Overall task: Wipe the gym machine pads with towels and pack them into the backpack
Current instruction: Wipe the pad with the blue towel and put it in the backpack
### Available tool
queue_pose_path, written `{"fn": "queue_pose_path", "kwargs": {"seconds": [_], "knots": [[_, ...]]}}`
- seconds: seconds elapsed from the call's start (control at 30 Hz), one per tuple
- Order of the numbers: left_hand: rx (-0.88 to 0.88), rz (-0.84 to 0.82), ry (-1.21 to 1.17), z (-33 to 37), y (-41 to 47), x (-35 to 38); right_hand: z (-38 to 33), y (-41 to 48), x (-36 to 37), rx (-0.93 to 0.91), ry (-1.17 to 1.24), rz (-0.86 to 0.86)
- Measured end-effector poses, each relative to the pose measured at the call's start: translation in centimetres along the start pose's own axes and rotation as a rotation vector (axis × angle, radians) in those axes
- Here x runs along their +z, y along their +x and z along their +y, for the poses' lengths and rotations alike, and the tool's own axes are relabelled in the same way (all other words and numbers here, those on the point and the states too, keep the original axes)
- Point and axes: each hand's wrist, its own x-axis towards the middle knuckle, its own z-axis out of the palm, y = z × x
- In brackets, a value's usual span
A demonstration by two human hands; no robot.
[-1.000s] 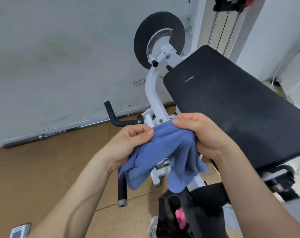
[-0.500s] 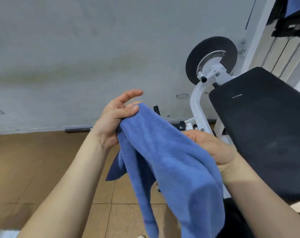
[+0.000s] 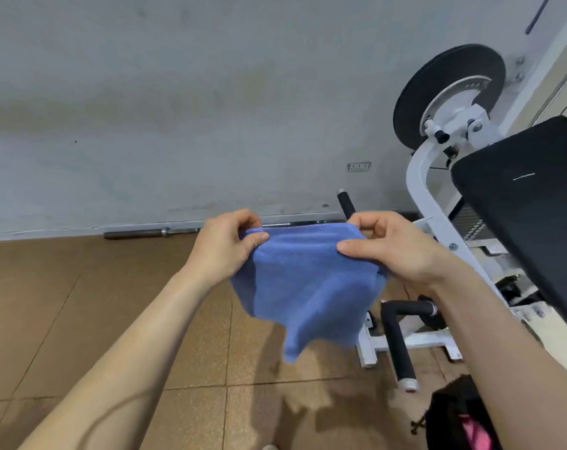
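Leftmost, the left hand (image 3: 225, 246) pinched the top left corner of the soft blue microfibre towel (image 3: 303, 287) between thumb and curled fingers. That towel hung in the air between both hands, above the brown tiled floor (image 3: 80, 319), its lower end drooping to a point. Next, the right hand (image 3: 394, 251) gripped the top right corner the same way. Farther right stood the white gym machine with its flat black pad (image 3: 528, 206), and the black backpack (image 3: 454, 417) sat at the bottom right.

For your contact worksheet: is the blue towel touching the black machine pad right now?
Apart. The head view shows the blue towel hanging between both hands, with floor and white frame visible between it and the black pad.
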Motion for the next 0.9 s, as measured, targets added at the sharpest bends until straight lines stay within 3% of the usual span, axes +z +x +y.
{"fn": "queue_pose_path", "kwargs": {"seconds": [0.1,0.23,0.3,0.4,0.5,0.57,0.8,0.9], "knots": [[0.140,-0.097,0.157,-2.9,1.5,-0.4,-0.8,1.8,-1.4,-0.043,-0.430,0.180],[0.174,-0.190,0.297,-6.4,5.4,0.4,-1.5,2.6,-4.2,-0.065,-0.604,0.473],[0.214,-0.218,0.346,-6.9,7.9,1.4,-1.7,2.2,-6.0,0.022,-0.625,0.479],[0.221,-0.155,0.317,-5.8,12.8,4.9,-1.4,1.2,-9.3,0.256,-0.664,0.309],[0.084,-0.169,0.186,-4.0,18.4,8.9,0.2,-0.5,-13.9,0.393,-0.557,0.243],[0.085,-0.135,0.126,-2.6,21.6,11.2,1.6,-1.6,-16.9,0.430,-0.443,0.282],[0.428,-0.175,0.187,5.8,30.4,18.3,8.3,-6.1,-24.5,0.513,-0.197,0.754],[0.434,-0.274,0.295,10.5,34.0,22.8,11.1,-7.9,-26.1,0.508,0.000,1.056]]}}
